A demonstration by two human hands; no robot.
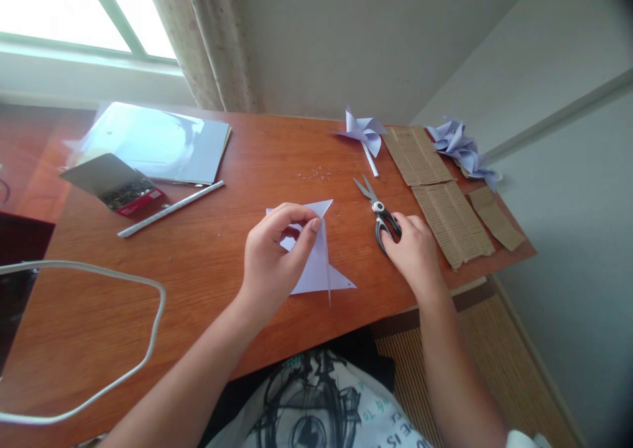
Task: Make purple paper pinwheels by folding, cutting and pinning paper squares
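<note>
Thumb and forefinger of my left hand pinch a pale white paper sheet near its top right corner. The sheet has cut, pointed flaps; a small hole shows near the tip at lower right. My left hand covers much of its left side. To the right, my right hand grips the black-and-grey handles of a pair of scissors. The scissors lie at the table top with the blades slightly apart, pointing away from me.
A finished paper pinwheel, cardboard pieces and more folded paper lie at the back right. On the left are a clear folder, an opened box of small metal pieces, a white paper stick and a white cable.
</note>
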